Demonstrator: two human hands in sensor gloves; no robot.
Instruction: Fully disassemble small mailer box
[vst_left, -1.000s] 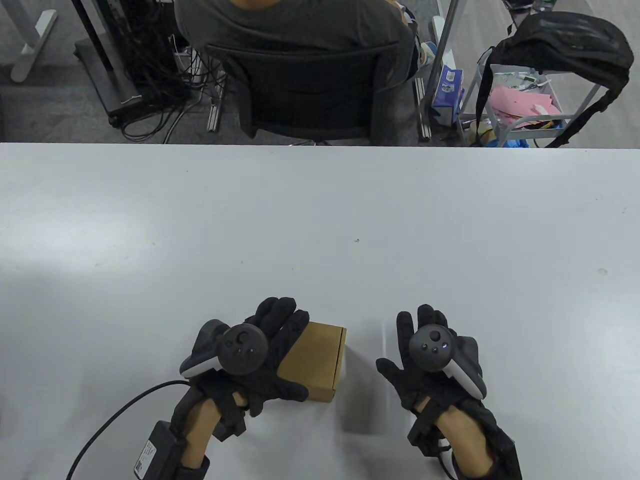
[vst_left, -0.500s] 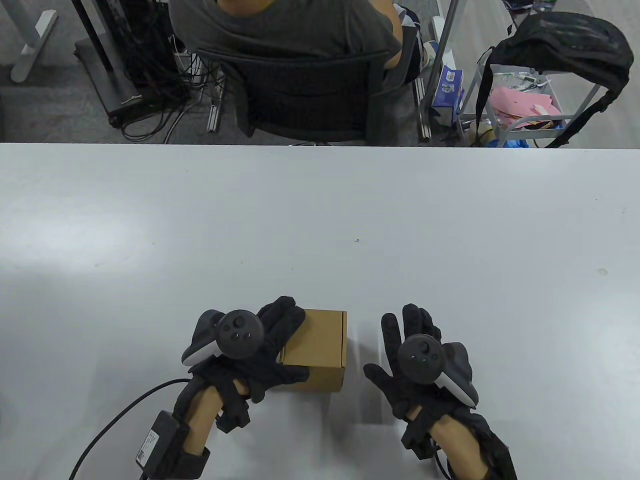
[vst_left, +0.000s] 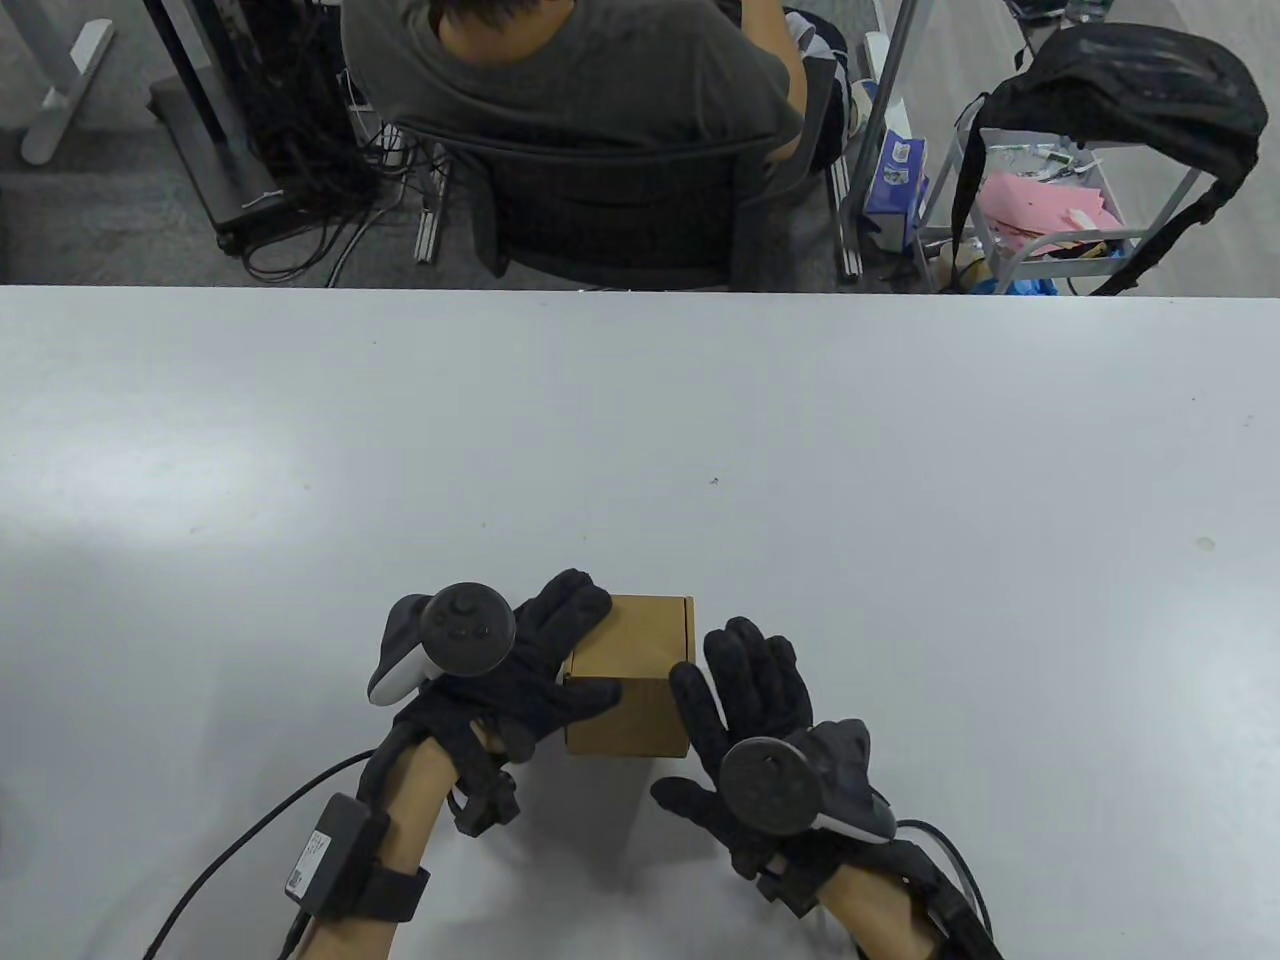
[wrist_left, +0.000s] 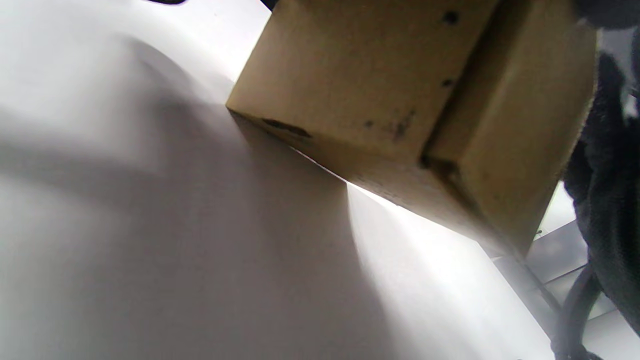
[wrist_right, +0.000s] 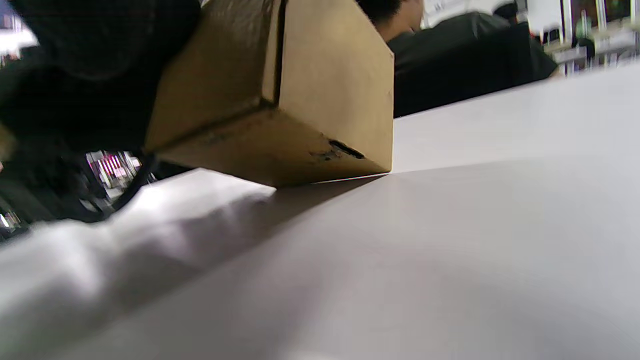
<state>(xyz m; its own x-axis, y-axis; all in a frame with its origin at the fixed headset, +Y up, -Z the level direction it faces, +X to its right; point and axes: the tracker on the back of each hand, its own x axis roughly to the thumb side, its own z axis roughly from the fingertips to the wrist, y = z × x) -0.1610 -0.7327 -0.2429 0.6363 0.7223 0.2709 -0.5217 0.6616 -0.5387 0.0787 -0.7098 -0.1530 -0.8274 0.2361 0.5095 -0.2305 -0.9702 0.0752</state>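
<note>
A small brown cardboard mailer box (vst_left: 635, 650) stands closed near the front of the white table (vst_left: 700, 420). My left hand (vst_left: 565, 655) grips it from the left, fingers over the top-left and thumb across the front face. The wrist views show the box (wrist_left: 360, 75) (wrist_right: 310, 90) tilted, one bottom edge on the table and the rest raised. My right hand (vst_left: 740, 680) is open with fingers spread, right beside the box's right side; I cannot tell if it touches. A black glove (wrist_left: 605, 200) shows at the box's edge in the left wrist view.
A person in a black chair (vst_left: 610, 210) sits just past the table's far edge. A cart with a black bag (vst_left: 1110, 90) stands at the back right. A cable (vst_left: 230, 850) runs from my left wrist across the table's front left.
My right hand has moved left and closer to the box's right side. My left hand has turned and tipped the box so its front face shows more.
</note>
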